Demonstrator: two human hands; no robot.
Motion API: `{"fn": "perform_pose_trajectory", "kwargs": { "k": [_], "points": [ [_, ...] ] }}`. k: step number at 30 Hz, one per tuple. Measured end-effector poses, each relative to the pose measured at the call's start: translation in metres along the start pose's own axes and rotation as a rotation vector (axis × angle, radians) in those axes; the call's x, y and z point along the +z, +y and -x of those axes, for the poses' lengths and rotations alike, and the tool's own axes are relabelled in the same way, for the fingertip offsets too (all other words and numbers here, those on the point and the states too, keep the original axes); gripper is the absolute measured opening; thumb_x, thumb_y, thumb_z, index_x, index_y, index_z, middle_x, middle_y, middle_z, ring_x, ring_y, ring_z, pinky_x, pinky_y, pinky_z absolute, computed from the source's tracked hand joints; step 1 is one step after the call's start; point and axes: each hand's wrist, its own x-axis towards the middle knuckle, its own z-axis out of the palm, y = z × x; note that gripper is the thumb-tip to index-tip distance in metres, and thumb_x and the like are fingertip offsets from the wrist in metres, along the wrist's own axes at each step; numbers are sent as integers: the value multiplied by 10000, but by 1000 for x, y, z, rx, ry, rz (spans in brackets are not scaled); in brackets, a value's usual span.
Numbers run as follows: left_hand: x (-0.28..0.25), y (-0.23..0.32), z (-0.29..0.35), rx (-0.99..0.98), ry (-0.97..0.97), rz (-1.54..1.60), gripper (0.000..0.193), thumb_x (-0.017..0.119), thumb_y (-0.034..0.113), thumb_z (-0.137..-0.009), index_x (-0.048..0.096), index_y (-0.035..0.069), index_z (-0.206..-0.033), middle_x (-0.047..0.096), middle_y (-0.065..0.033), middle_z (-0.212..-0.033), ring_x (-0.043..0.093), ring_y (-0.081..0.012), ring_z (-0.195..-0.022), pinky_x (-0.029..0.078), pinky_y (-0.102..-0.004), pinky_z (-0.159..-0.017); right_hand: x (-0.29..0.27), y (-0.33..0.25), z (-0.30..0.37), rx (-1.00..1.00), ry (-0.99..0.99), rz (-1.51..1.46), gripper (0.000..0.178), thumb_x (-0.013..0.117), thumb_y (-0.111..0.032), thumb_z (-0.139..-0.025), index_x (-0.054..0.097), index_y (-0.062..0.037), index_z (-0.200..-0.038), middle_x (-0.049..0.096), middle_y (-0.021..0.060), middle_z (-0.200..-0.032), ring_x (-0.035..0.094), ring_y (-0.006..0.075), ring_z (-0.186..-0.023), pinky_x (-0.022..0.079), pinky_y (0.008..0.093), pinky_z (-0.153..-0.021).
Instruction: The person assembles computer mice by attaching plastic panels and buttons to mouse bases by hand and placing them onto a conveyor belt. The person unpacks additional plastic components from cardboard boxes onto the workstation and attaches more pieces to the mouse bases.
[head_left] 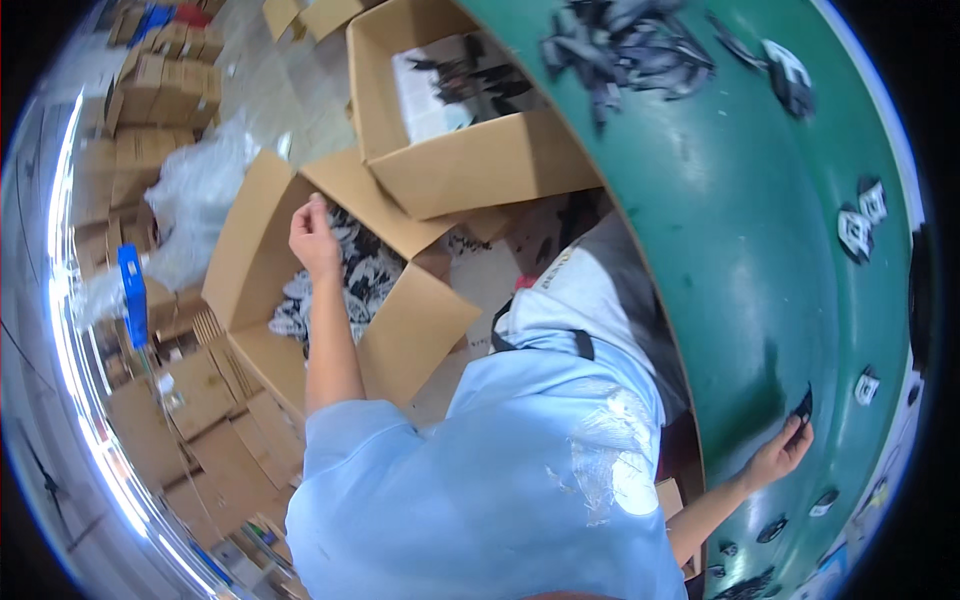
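My left hand (pixel 315 240) is raised over an open cardboard box (pixel 255 235) on the left. Its fingers are drawn together, and nothing shows between them. Inside that box lies a heap of small black-and-white pieces (pixel 365 270). On the right, my right hand (pixel 780 457) pinches a small, thin black piece (pixel 805 404) just above the green table (pixel 700 250); the kind of piece is not clear. Several similar black pieces with white faces, one of them a black-and-white piece (pixel 866 386), lie along the table's far side.
A second cardboard box (pixel 480 165) with dark pieces stands against the table edge. A pile of dark strips (pixel 630 50) lies on the table's upper part. Stacked cartons (pixel 165 100), clear plastic wrap (pixel 205 200) and flattened cardboard (pixel 215 430) fill the left side.
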Motion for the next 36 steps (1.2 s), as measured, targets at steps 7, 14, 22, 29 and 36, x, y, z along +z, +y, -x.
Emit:
{"fn": "perform_pose_trajectory", "kwargs": {
  "k": [7, 14, 22, 29, 36],
  "points": [
    [-117, -217, 3, -394, -284, -963, 555, 770, 492, -837, 716, 3, -1094, 715, -210, -1126, 675, -355, -1007, 494, -441, -963, 149, -134, 6, -471, -584, -103, 114, 607, -52, -1009, 620, 41, -1074, 633, 63, -976, 582, 136, -945, 472, 278, -861],
    [-33, -214, 13, 105, -609, -1099, 600, 765, 514, -792, 694, 142, -1257, 418, -234, -1536, 321, -444, -1439, 334, -496, -1166, 193, -154, 9, -570, -555, 55, 86, 621, -46, -994, 607, 33, -1026, 573, 47, -909, 546, 128, -844, 454, 254, -803],
    [42, -225, -41, -265, -555, -1025, 600, 716, 406, -830, 613, 231, -1395, 244, -118, -1662, 268, -445, -1462, 285, -484, -1193, 198, -167, 22, -567, -551, 56, 87, 630, -44, -992, 598, 33, -1015, 576, 47, -898, 538, 110, -825, 446, 241, -776],
    [-42, -195, -39, -102, -204, -391, 217, 718, 245, -934, 688, 30, -941, 701, -102, -952, 655, -189, -916, 506, -335, -842, 190, -170, 42, -255, -613, -316, 118, 584, -38, -1017, 632, 41, -1090, 660, 80, -1029, 621, 125, -913, 486, 253, -853],
    [-3, 37, 78, -117, -581, 806, 478, 741, 25, -886, 451, 61, -1264, 582, -52, -1085, 610, -157, -1016, 506, -305, -919, 217, -298, 103, -707, -843, -460, 260, 717, 68, -805, 745, -2, -1054, 754, 158, -1080, 740, 295, -939, 584, 338, -838]
  ]
}}
